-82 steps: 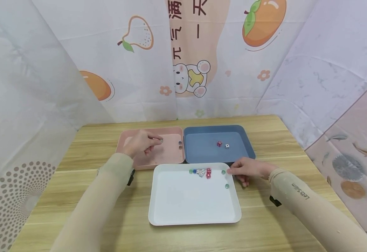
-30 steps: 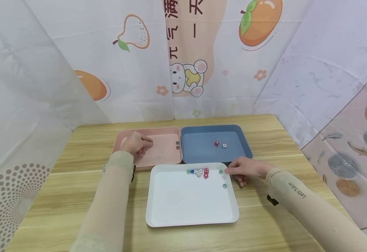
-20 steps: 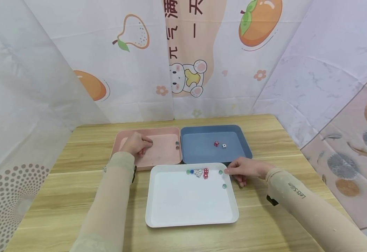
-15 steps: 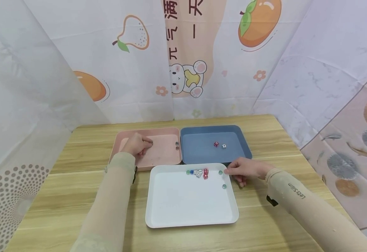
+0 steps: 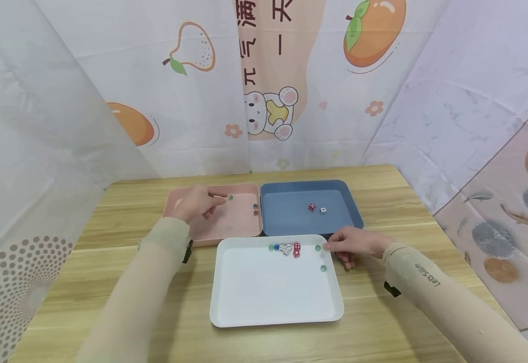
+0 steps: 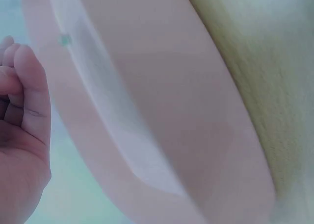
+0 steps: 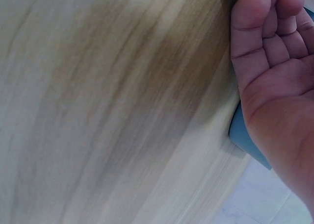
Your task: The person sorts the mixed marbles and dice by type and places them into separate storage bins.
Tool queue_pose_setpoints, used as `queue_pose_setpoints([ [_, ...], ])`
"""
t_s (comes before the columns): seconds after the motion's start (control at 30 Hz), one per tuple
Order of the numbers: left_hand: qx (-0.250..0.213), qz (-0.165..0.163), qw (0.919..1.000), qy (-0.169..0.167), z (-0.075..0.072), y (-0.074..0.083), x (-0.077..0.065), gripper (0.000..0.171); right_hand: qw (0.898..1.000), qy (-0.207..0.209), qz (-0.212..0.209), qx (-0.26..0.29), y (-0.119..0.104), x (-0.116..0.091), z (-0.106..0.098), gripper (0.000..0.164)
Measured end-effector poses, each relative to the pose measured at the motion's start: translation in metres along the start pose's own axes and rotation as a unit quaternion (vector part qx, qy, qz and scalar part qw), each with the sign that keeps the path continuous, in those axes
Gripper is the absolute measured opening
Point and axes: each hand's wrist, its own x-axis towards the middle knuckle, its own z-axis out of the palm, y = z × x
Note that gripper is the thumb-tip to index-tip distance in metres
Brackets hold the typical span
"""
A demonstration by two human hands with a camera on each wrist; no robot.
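My left hand point(image 5: 198, 204) hovers over the pink tray point(image 5: 237, 223), index finger stretched out. A small green marble point(image 5: 230, 197) lies just past that fingertip, apart from it. The left wrist view shows the same marble point(image 6: 64, 39) blurred inside the pink tray point(image 6: 171, 111), with the left hand point(image 6: 19, 136) loosely curled and holding nothing. My right hand point(image 5: 352, 243) rests on the table at the white tray's point(image 5: 273, 292) far right corner, fingers relaxed, near a green marble point(image 5: 318, 247). In the right wrist view the right hand point(image 7: 274, 52) holds nothing beside the blue tray point(image 7: 240, 131).
The blue tray point(image 5: 291, 219) holds a red die point(image 5: 312, 207) and a white die point(image 5: 323, 210). Two marbles point(image 5: 255, 209) sit at the pink tray's right wall. Along the white tray's far edge lie marbles and dice point(image 5: 286, 248), and one marble point(image 5: 323, 268) nearer. Patterned curtains enclose the wooden table point(image 5: 123, 262).
My left hand has uncurled and the green marble it pinched now lies free beyond its fingertips in the pink tray. The right hand has not moved.
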Motion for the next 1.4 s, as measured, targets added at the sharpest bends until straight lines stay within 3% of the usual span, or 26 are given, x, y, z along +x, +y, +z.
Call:
queue_pose_setpoints([
  [0.27, -0.050, 0.066, 0.9962, -0.028, 0.027, 0.027, -0.027, 0.031, 1.000, 0.002, 0.000, -0.005, 0.000, 0.000, 0.000, 0.048],
  [0.4, -0.024, 0.114, 0.9926, -0.035, 0.047, 0.036, -0.043, 0.029, 1.000, 0.004, 0.001, -0.007, 0.000, -0.001, 0.000, 0.048],
  [0.5, -0.014, 0.126, 0.9906, -0.051, 0.064, 0.045, -0.050, 0.030, 1.000, 0.006, 0.001, -0.008, 0.001, -0.001, 0.000, 0.048],
  [0.73, -0.061, 0.100, 0.9861, -0.117, 0.101, 0.053, -0.060, 0.033, 1.000, 0.005, 0.001, -0.009, 0.001, -0.002, 0.000, 0.049],
  [0.87, -0.062, 0.087, 0.9876, -0.115, 0.114, 0.051, -0.062, 0.032, 1.000, 0.007, 0.002, -0.009, 0.000, -0.002, 0.000, 0.049],
  [1.17, -0.020, 0.058, 0.9925, -0.106, 0.120, 0.049, -0.061, 0.028, 1.000, 0.006, 0.002, -0.015, 0.000, -0.001, -0.001, 0.048],
  [1.4, -0.038, 0.059, 0.9915, -0.110, 0.121, 0.061, -0.059, 0.028, 1.000, 0.007, 0.003, -0.012, 0.000, 0.000, -0.001, 0.049],
])
